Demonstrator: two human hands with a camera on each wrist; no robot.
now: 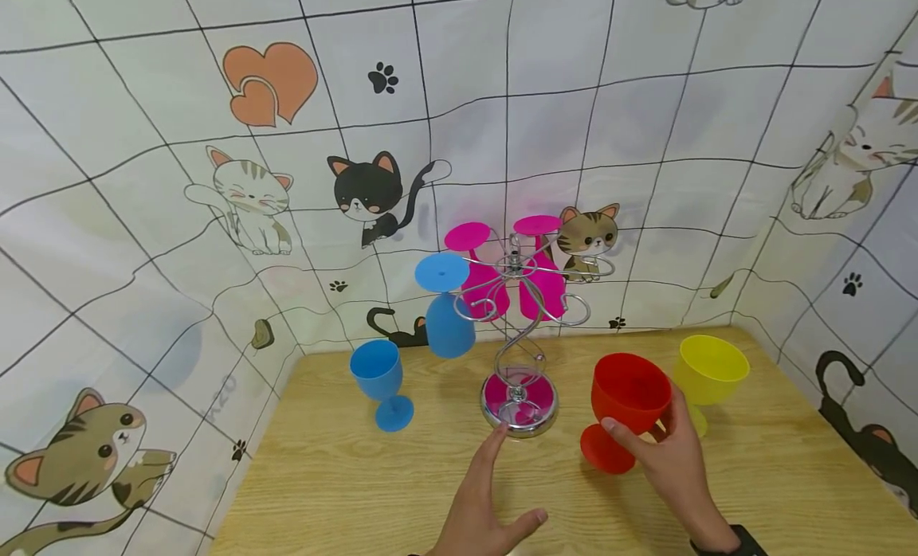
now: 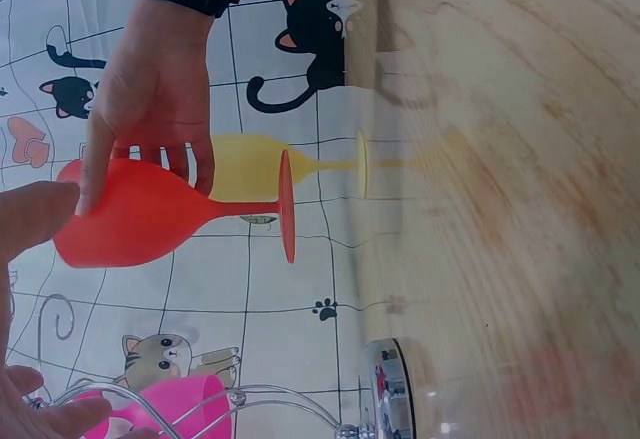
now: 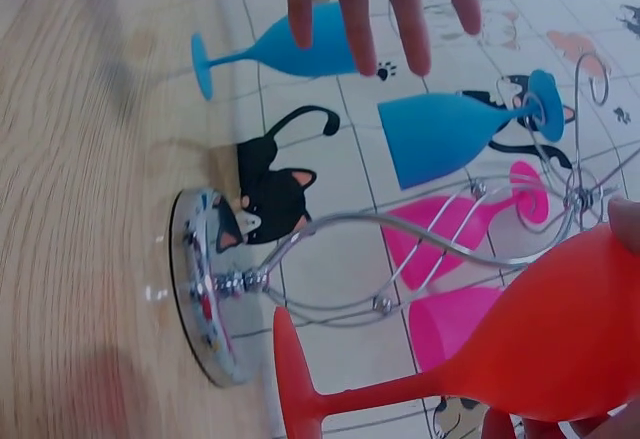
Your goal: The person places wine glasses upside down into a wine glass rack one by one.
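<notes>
My right hand (image 1: 677, 460) grips a red plastic goblet (image 1: 631, 389) by its bowl, thumb at the near side and fingers round the right. The goblet stands upright, its foot raised off the table in the left wrist view. My left hand (image 1: 476, 500) is held low in front of a silver wire goblet rack, fingers extended and thumb spread, with nothing in its grasp. The rack's round base (image 1: 519, 393) is behind its fingertips. Two pink goblets (image 1: 543, 289) and a blue goblet (image 1: 450, 326) hang upside down from the rack's wire loops.
Another blue goblet (image 1: 378, 370) stands upright on the wooden table (image 1: 344, 492), left of the rack. A yellow goblet (image 1: 712, 370) stands at the right, just behind my right hand. White cloth (image 1: 466, 158) printed with cats surrounds the table at the back and sides.
</notes>
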